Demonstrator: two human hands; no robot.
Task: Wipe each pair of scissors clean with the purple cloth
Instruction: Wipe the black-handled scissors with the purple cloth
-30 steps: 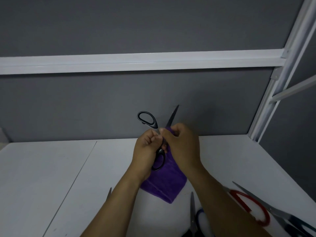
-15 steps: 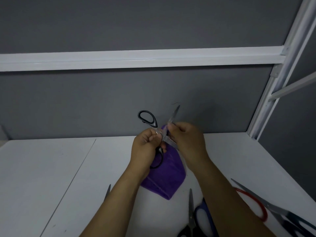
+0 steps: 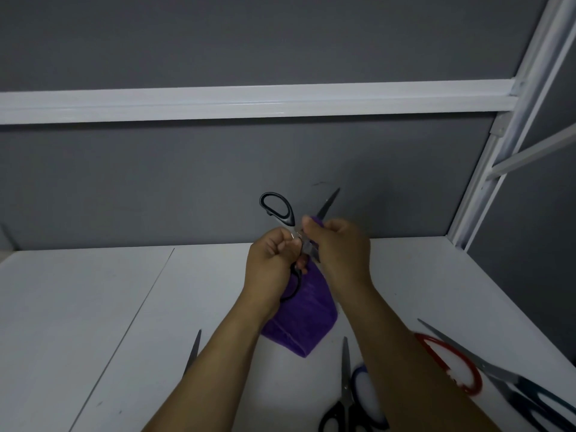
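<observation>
The left hand (image 3: 271, 266) and the right hand (image 3: 339, 251) are raised together over the middle of the white desk (image 3: 93, 307), closer to its far edge. The left fingers are curled round the lower handle of the black scissors (image 3: 289, 216), which stand open, with the other handle loop and one blade pointing up. The right fingers and thumb are pinched on the purple cloth (image 3: 307, 319), folded over that blade near the pivot. The rest of the cloth hangs down between the wrists. Near the near edge lie a closed black-handled pair (image 3: 345, 372) and, toward the right edge, a red-handled pair (image 3: 475, 383). A blade tip (image 3: 194, 347) shows beside the left forearm.
</observation>
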